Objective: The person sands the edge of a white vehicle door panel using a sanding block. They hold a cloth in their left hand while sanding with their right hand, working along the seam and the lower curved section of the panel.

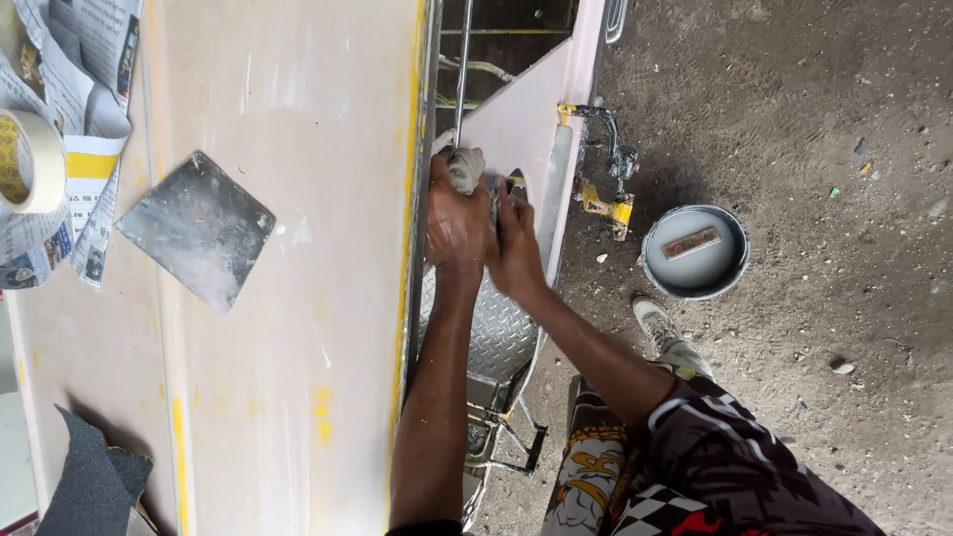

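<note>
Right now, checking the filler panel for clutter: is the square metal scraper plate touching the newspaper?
Apart. The head view shows bare panel between the scraper plate and the newspaper.

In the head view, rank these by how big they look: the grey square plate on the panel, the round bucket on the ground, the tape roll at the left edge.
1. Grey square plate, largest, though nearer the camera.
2. Round bucket, smaller, but farther away.
3. Tape roll, smallest, partly cut off.

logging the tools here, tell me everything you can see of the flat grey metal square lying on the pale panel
The flat grey metal square is a thin sheet with straight edges, its dull surface smeared and mottled with pale dried residue. It lies flat on the pale pinkish sanded panel, turned cornerwise like a diamond. No hand touches it; it sits apart from the newspaper and the masking tape roll beside it.
</note>
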